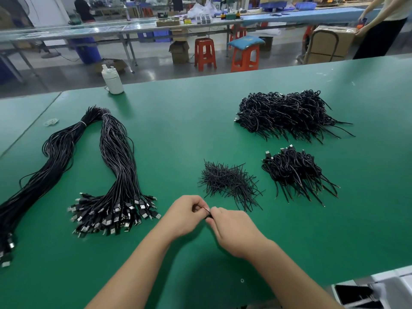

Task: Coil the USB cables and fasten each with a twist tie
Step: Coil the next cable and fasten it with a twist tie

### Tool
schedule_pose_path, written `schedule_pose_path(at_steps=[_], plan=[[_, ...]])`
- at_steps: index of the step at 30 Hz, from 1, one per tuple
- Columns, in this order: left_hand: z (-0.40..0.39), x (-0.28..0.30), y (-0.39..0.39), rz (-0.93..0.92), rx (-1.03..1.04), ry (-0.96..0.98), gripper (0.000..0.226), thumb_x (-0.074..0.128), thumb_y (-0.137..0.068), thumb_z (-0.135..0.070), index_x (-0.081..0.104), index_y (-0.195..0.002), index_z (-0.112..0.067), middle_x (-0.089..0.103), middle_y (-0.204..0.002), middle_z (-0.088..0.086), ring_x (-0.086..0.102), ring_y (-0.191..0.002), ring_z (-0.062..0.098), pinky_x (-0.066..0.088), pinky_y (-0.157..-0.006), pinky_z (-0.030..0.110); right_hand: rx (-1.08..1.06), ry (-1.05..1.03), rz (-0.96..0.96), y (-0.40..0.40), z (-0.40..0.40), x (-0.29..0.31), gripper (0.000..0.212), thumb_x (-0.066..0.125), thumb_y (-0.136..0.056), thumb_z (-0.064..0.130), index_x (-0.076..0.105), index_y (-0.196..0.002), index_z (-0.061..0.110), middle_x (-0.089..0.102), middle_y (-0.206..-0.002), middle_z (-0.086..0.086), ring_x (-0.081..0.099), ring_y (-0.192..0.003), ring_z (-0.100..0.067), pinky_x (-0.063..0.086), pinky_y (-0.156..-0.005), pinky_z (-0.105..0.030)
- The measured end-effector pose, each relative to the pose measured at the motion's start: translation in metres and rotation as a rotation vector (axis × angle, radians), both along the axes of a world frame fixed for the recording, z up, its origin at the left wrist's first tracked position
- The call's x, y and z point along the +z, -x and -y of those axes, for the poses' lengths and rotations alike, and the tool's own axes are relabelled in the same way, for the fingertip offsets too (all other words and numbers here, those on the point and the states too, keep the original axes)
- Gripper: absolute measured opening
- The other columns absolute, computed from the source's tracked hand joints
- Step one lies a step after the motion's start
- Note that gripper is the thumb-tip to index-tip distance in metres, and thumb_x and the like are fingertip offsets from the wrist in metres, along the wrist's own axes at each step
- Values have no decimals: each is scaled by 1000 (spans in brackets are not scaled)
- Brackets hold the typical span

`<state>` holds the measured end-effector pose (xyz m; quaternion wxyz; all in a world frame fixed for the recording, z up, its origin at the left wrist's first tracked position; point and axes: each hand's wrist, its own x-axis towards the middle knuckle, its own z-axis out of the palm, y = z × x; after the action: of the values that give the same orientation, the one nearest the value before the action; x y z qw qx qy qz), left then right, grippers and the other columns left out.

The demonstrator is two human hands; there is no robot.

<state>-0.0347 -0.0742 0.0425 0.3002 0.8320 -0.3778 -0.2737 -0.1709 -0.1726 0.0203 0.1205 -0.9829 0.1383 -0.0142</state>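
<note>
Both forearms reach forward over the green table (178,130), wrists angled inward so the hands meet just short of the tie pile (229,184). The left hand (186,214) curls its fingers round a small dark coil (209,216), apparently a cable, mostly hidden. The right hand (231,228) has its grip pinching a thin black tie (206,210) at that coil.

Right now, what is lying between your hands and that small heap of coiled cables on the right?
In the head view, the loose pile of black twist ties lies between the hands, left and right, and the small coiled-cable heap.
</note>
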Motion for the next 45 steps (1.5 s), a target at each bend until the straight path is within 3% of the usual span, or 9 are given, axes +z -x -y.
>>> schedule_pose_path(at_steps=[5,9,13,17,20,27,34,39,45], plan=[[1,-8,2,22,85,15,13,72,-85,-27,66,-74,-22,61,-64,-10,45,-50,-2,34,-48,11,-18,-19,-25,0,-3,-9,32,22,-106,39,46,-105,18,62,-99,-5,61,-83,-30,39,-68,-41],[3,-7,5,107,110,-21,33,62,-93,-39,67,-65,-23,41,-39,-10,37,-38,5,29,-39,15,-27,-39,-51,-2,-3,-13,31,21,-106,39,44,-98,19,63,-95,-6,61,-81,-32,38,-66,-41],[2,-5,5,112,42,-48,50,55,-95,-47,64,-66,-8,28,-45,-5,23,-43,13,19,-39,24,-20,-5,-49,-5,-1,-15,34,22,-106,38,48,-103,16,64,-94,-7,62,-79,-32,37,-64,-40],[-2,4,2,14,-46,-91,31,63,-91,-40,73,-68,-21,49,-49,-4,35,-46,8,31,-46,24,6,32,-75,-7,1,-17,30,26,-107,31,50,-113,14,65,-98,-6,63,-80,-31,37,-61,-38],[-2,7,2,38,-82,-137,10,71,-85,-25,78,-78,-24,74,-77,-5,64,-74,11,52,-72,26,25,68,-145,-9,0,-18,16,35,-104,23,48,-106,14,64,-96,-6,63,-76,-30,37,-59,-38],[-1,4,10,205,-15,-121,13,69,-86,-23,66,-74,-29,70,-83,-9,63,-89,14,48,-87,29,34,85,-122,-11,3,-16,29,31,-107,38,47,-105,13,65,-95,-6,65,-78,-30,34,-59,-36],[-4,-1,5,220,-85,-126,21,64,-84,-22,53,-69,-29,59,-70,-11,54,-71,13,47,-72,26,46,276,47,-9,5,-6,33,55,-95,44,61,-105,14,61,-110,-7,57,-108,-29,45,-89,-41],[-8,-2,-2,-340,223,121,9,63,-93,-6,62,-84,-7,65,-73,11,57,-62,20,51,-65,31,-11,285,476,-8,12,0,28,73,-80,20,69,-108,22,61,-130,-3,47,-133,-29,32,-114,-51],[-18,10,-8,-869,193,252,3,59,-93,-1,60,-91,-2,70,-82,17,69,-67,22,58,-66,32,51,85,619,-3,12,9,29,70,-89,17,71,-118,18,65,-129,-1,67,-103,-19,57,-83,-33]])
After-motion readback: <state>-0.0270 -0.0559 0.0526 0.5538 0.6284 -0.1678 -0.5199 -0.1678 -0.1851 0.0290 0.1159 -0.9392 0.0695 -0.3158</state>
